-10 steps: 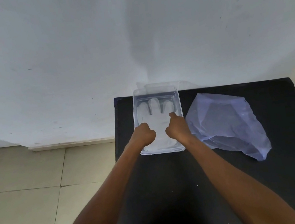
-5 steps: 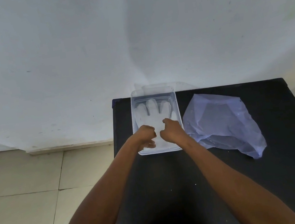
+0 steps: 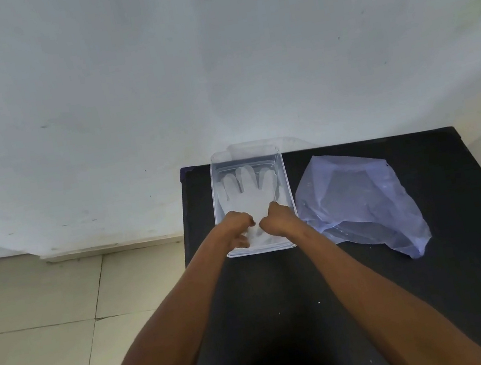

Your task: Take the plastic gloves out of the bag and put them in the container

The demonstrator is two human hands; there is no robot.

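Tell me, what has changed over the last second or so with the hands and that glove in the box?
Both hands have drawn back toward the near end of the clear box. The left hand and right hand, both curled, now press close together on the cuff of the glove, so more of its palm shows. The glove stays flat in the box, fingers pointing away. The bag lies where it was on the black table.

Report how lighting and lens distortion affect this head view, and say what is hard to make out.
Head view: soft, even light with no hard shadows; wide-angle bending curves the table edges; the clear container and pale glove show little contrast; the translucent bag hides its contents; whether the left hand and right hand grip the glove is unclear.
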